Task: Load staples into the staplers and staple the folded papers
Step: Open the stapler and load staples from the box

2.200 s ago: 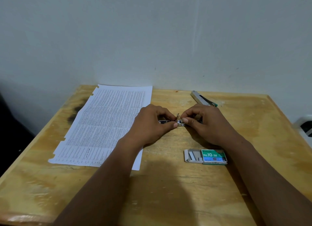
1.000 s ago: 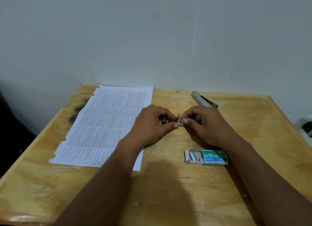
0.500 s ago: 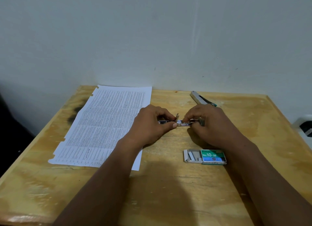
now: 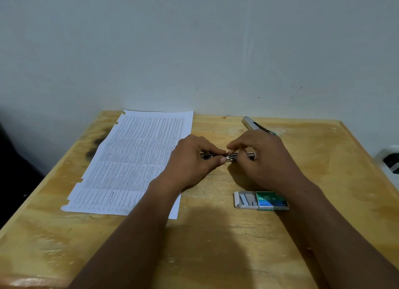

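A small metal stapler (image 4: 228, 156) lies mid-tabletop, pinched at its left end by the left hand (image 4: 190, 159), whose grip is narrow on it; the right hand (image 4: 263, 159) closes its grip over the other end, fingers working at the channel. Loading looks underway, not finished. A second stapler (image 4: 255, 126) waits untouched near the far edge, the open staple box (image 4: 261, 200) sits just nearer, and the papers (image 4: 133, 159) lie flat, unstapled. The tabletop (image 4: 216, 245) offers open room in front and right.

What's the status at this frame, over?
Left hand and right hand both pinch the small stapler above the table. Staple box open, near side. Second stapler untouched. Nothing in the way.
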